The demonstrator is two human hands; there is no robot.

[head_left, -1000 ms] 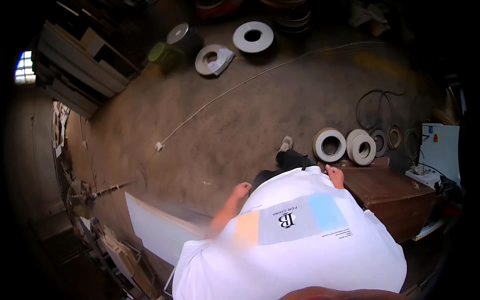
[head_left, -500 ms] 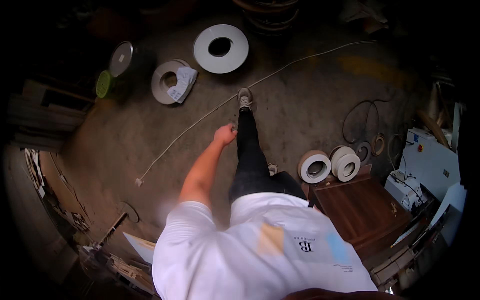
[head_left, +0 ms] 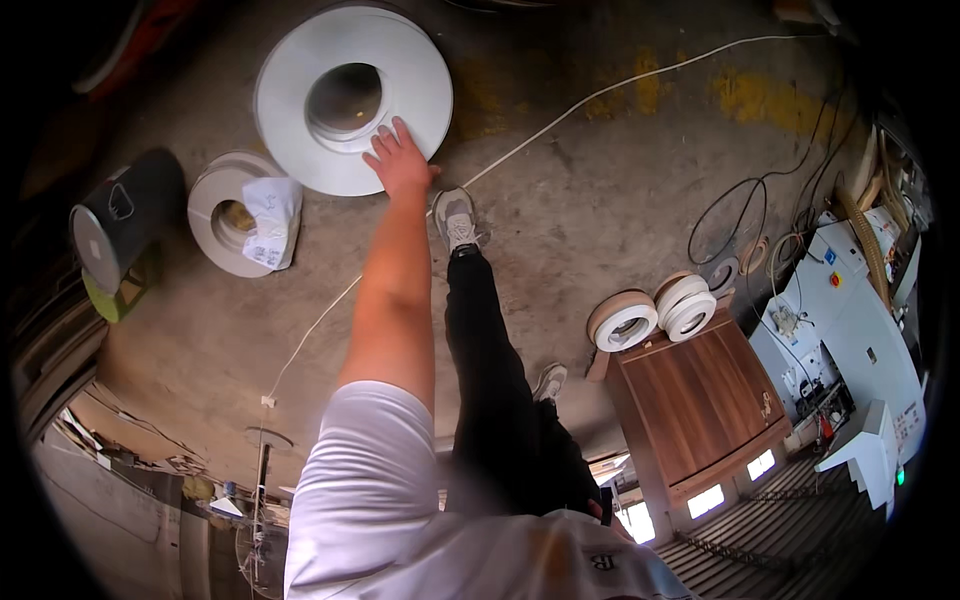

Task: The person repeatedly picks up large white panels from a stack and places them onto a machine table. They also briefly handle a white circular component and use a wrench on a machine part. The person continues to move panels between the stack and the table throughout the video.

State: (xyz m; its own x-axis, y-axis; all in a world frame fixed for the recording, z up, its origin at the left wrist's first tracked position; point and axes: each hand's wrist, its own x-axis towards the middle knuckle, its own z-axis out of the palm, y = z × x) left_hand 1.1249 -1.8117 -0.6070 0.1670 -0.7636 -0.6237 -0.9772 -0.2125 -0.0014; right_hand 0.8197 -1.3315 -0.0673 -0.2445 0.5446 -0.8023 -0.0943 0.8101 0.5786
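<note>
My left hand point(head_left: 402, 165) is stretched far forward, palm down with its fingers spread. It lies over the near rim of a large white ring-shaped roll point(head_left: 285, 95), which looks like wound edge banding, beside its centre hole. The fingers appear to touch the roll's upper face, though contact is hard to confirm. Nothing is gripped. My right hand is out of sight. Just left of the large roll stands a smaller pale roll point(head_left: 212, 205) with a white sheet point(head_left: 270, 222) bearing handwriting draped on it.
A white cable point(head_left: 560, 115) crosses the concrete floor by my front shoe point(head_left: 457, 215). A dark bin point(head_left: 130, 215) lies at the left. On the right are two white rolls point(head_left: 625, 322) beside a brown wooden cabinet point(head_left: 695, 400), black hoses point(head_left: 745, 185) and a pale machine point(head_left: 850, 300).
My left hand has reached forward from beside my leg onto the large white roll, and its fingers have spread. The view has come closer to the roll.
</note>
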